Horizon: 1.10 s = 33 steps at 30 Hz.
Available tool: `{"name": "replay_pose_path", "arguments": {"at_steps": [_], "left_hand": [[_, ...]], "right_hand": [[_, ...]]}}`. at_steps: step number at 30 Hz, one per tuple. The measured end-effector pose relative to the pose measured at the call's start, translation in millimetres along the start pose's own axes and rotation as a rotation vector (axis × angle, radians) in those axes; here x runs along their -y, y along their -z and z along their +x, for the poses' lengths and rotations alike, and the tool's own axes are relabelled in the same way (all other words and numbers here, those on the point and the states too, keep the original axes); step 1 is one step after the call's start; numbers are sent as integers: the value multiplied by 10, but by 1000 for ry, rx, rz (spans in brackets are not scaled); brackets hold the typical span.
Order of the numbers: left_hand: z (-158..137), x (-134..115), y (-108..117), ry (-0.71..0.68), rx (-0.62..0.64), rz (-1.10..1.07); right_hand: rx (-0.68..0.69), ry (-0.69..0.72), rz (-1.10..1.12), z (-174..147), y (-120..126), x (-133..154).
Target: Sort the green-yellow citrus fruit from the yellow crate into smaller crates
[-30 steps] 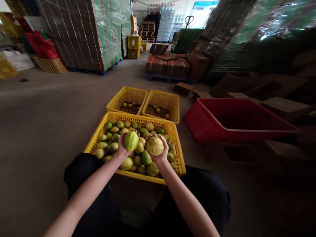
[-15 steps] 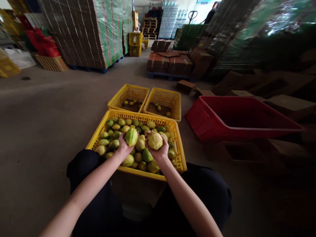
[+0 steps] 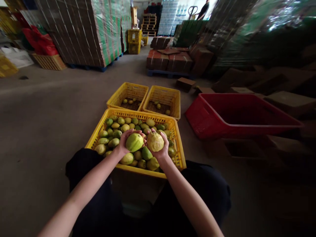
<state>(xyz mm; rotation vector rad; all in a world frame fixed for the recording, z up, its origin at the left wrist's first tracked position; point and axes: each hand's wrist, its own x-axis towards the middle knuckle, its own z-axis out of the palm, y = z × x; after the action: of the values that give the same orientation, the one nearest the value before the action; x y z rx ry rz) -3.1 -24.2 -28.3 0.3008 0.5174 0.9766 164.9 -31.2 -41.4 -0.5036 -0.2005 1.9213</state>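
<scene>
My left hand (image 3: 123,143) is closed around a smooth, ribbed, yellow-green lemon-like fruit (image 3: 134,142), which lies tilted in the palm. Beside it, my right hand (image 3: 163,152) cups a paler, bumpy yellow lemon-like fruit (image 3: 155,142) from below. Both hands are held close together above a yellow plastic crate (image 3: 181,144). Many similar green and yellow fruits (image 3: 127,158) fill this crate, and the hands cover some of those in its middle.
Two more yellow crates (image 3: 116,95) (image 3: 176,98) stand just beyond, with a few fruits at the bottom. To the right is a red tub (image 3: 197,121) among cardboard boxes (image 3: 185,84). Wrapped pallet stacks (image 3: 74,33) rise behind; a person (image 3: 204,10) is far back.
The green fruit in my left hand has turned from upright to tilted sideways. My right hand keeps hold of the yellow fruit, almost in place. The distant person shows more fully.
</scene>
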Motion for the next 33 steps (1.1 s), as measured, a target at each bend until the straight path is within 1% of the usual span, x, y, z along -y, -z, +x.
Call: {"name": "replay_pose_path", "arguments": {"at_steps": [4,7,10,13,15,17,21,23,25,26,28,31,33], "left_hand": [[-36,5,40,39,125,124],[-52,-3,75,63,161,182],[-76,-8,99,90,157,221],[-109,-6,86,95,94,200],[-122,-6,53,86,30,150],[-118,-8,13,52,-31,94],[-60,-9,-41,-100,-118,-18],[-23,-7,-45,-181,-204,-85],[5,-6,-39,-233,-305,-143],[16,-6,-35,-245,-349,-167],[29,-6,-24,-237,-396,-192],[39,-3,0,-214,-420,-192],[49,1,28,-205,-404,-153]], "right_hand": [[185,8,-113,-44,-23,13],[317,-12,-207,-64,-14,21],[380,-48,-264,-79,8,26],[400,-63,-262,-94,9,29],[360,-54,-228,-100,-11,30],[259,-39,-173,-95,-40,32],[30,9,-21,-47,-65,28],[-41,40,35,-16,-52,21],[-101,56,59,8,-34,16],[-126,59,62,16,-25,14],[-152,62,56,29,-5,13],[-143,62,37,47,37,10],[-128,69,13,62,77,5]]}}
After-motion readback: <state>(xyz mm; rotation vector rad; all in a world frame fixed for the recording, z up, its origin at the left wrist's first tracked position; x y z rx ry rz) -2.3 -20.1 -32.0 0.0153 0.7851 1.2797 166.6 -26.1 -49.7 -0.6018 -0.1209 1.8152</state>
